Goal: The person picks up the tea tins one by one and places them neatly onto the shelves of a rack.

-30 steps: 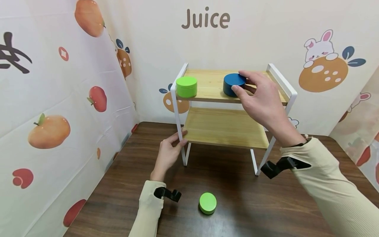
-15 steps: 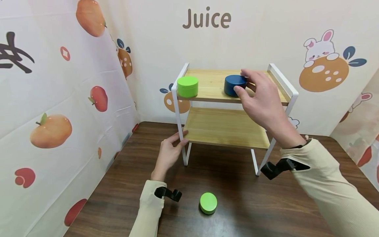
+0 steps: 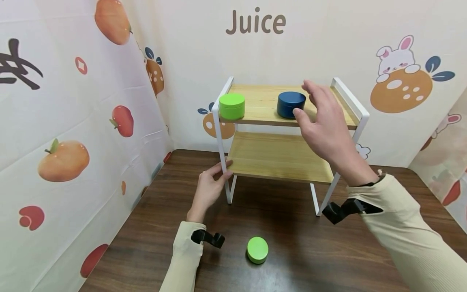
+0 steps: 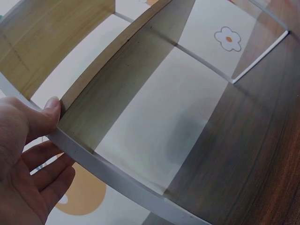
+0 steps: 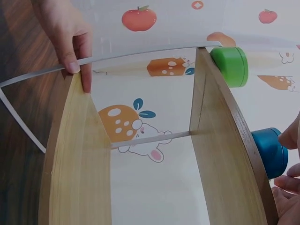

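A two-tier shelf rack (image 3: 281,156) with wooden boards and a white frame stands on the table. My left hand (image 3: 208,187) grips its left post at the lower board, thumb at the board's front edge in the left wrist view. On the upper board sits a round blue tin (image 3: 290,106), right of the middle. Beside it is my right hand (image 3: 326,125), fingers spread off the tin; whether the thumb tip still touches it I cannot tell. A lime-green tin (image 3: 232,107) occupies the upper board's left front corner.
Another lime-green tin (image 3: 257,250) lies on the dark wooden table (image 3: 153,243) in front of the rack. Printed cloth (image 3: 189,44) hangs behind and at both sides. The lower board (image 3: 279,156) bears nothing visible.
My right hand has loosened from the blue tin, its fingers spreading and drawing slightly right. The tin stays on the upper board. My left hand keeps its hold on the rack.
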Demonstrator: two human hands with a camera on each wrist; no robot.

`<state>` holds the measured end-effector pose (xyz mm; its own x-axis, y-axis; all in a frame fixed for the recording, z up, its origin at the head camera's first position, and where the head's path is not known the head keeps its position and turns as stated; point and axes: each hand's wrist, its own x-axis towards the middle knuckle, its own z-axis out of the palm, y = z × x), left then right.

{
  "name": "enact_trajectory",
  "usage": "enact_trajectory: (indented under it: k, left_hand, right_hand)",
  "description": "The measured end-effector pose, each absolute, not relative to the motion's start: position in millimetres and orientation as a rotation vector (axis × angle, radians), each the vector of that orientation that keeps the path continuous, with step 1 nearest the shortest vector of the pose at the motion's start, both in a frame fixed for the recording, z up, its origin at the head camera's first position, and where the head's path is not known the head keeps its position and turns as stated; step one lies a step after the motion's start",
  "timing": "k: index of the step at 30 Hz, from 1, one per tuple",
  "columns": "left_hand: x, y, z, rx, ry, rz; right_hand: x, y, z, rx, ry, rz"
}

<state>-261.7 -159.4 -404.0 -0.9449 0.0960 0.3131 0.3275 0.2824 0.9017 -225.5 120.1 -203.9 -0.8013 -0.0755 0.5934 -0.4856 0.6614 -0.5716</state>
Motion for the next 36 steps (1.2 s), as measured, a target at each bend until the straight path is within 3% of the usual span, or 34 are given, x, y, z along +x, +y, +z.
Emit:
enact_trajectory:
  k: [26,36]
  left_hand:
    - [-262.9,-157.2,-402.7,-0.395,-2.361,-1.71]
    - [-262.7,-157.8,-402.7,-0.393,-2.363,-1.712]
  right_hand:
    - [-208.4,131.3,-222.2,0.438,-2.344,0.998]
    - [-188.7,132.1,-259.9,0.63,-2.166,0.984]
